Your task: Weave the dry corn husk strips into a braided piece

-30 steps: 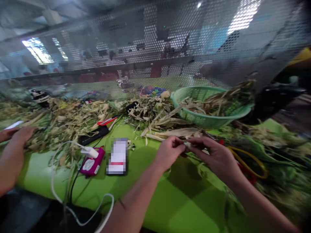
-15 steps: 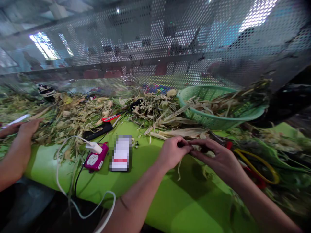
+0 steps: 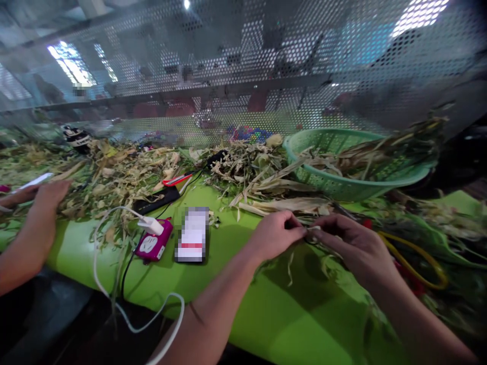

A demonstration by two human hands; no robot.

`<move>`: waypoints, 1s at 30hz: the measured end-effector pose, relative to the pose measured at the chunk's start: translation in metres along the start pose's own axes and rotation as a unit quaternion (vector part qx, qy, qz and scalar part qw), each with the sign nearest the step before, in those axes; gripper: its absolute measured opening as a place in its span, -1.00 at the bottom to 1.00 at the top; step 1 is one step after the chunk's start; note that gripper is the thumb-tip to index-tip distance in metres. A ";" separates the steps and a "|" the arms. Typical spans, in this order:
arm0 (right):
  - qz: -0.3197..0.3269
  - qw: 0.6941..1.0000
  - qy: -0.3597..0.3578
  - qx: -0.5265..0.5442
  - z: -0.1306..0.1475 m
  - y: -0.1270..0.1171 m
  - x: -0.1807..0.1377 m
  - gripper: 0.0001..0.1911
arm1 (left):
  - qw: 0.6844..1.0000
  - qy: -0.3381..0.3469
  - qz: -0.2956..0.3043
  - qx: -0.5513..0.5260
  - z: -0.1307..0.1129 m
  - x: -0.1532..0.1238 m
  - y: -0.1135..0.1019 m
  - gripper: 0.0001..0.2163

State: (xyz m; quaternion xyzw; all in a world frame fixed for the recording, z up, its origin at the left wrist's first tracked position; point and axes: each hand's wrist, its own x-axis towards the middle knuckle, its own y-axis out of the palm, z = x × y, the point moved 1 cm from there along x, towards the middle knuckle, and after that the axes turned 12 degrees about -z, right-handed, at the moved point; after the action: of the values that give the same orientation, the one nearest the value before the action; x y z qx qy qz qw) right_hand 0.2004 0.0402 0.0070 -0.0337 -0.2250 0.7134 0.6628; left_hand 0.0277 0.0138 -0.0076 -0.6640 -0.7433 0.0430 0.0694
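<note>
Scrap (image 3: 314, 229) of pale leaf, too small to tell exactly, is btwn L hand (image 3: 276, 234) and R hand (image 3: 357, 246), just above the worktop (image 3: 281, 324), R of its middle. L hand: thumb + forefinger tog, looks clamped on one end, tho grip is partly hidden; R hand: tips pinched on the other end, nearly touching the L ones. Prob v light, papery, bit stiff, not slippery; could tear or crumble if tugged hard, so best held lightly btwn thumb + fingertip nr each end. Husk strips (image 3: 292, 205) lie just behind, twd back edge; green basket (image 3: 338, 188) nr back R corner; phone (image 3: 192, 235) twd front edge, L of both hands; co-worker's hand (image 3: 53, 195) at far L end, by dried leaves (image 3: 114, 172)
</note>
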 end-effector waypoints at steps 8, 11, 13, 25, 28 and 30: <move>-0.009 0.991 -0.130 -0.026 0.013 0.000 -0.003 -0.87 | 0.976 -0.086 0.064 -0.189 -0.011 -0.006 0.010 -0.70; -0.007 0.991 -0.132 -0.032 0.010 0.000 -0.004 -0.84 | 0.984 -0.041 0.095 -0.142 -0.012 -0.006 0.012 -0.68; -0.015 0.991 -0.125 -0.037 0.007 0.000 -0.004 -0.78 | 0.989 -0.031 0.091 -0.115 -0.011 -0.005 0.012 -0.67; -0.008 0.990 -0.028 0.138 0.006 -0.006 -0.002 -0.71 | 0.997 0.041 0.056 0.016 -0.017 -0.006 0.009 -0.76; -0.034 0.987 -0.017 0.156 0.000 -0.006 0.000 -0.73 | 0.994 0.074 0.086 0.004 -0.018 -0.006 0.011 -0.74; -0.054 0.983 -0.009 0.175 -0.003 -0.005 0.001 -0.74 | 0.991 0.080 0.105 -0.005 -0.019 -0.006 0.011 -0.73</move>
State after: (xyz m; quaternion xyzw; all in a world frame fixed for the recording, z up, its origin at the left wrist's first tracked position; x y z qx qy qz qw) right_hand 0.2061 0.0421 0.0066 0.1013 -0.1039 0.7051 0.6941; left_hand 0.0426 0.0086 0.0086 -0.7397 -0.6621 -0.0067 0.1204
